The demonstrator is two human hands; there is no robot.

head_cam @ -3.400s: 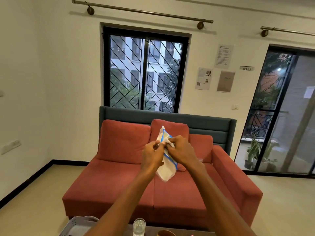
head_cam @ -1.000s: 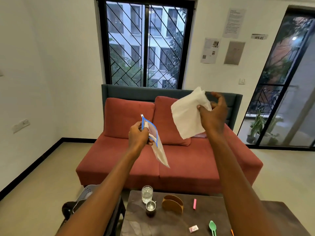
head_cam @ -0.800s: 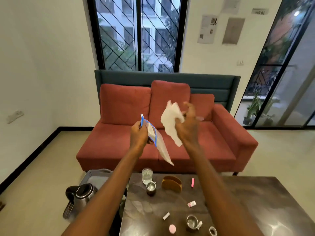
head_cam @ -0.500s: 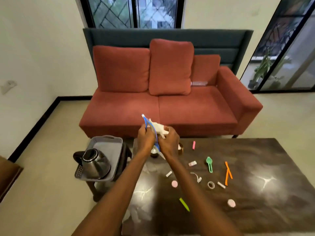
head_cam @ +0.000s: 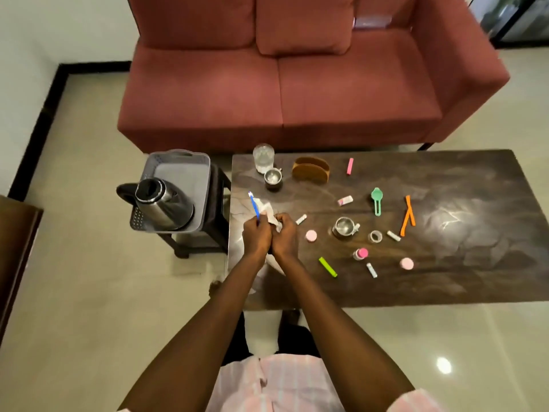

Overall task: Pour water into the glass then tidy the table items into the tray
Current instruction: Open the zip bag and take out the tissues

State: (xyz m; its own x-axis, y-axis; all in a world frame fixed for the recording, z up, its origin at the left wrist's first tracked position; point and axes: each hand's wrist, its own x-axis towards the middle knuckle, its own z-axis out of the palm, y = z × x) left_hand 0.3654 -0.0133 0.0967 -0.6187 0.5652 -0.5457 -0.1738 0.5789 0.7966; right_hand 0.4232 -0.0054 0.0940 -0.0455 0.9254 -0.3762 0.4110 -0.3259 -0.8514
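Where sofa (head_cam: 297,84) ends (tiled floor (head_cam: 74,278)), table (head_cam: 460,263) stands.

Dark marble-look table (head_cam: 445,278); on it glass (head_cam: 263,157), 2 steel cups (head_cam: 272,176), wooden holder (head_cam: 310,169), small bits scattered.

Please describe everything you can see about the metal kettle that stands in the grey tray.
The kettle has a shiny steel-looking body and a black handle on its left side. Its round top opening looks dark; whether a lid covers it is unclear. It stands in the near part of the grey tray, which rests on a small dark stool left of the table. Neither hand touches it.
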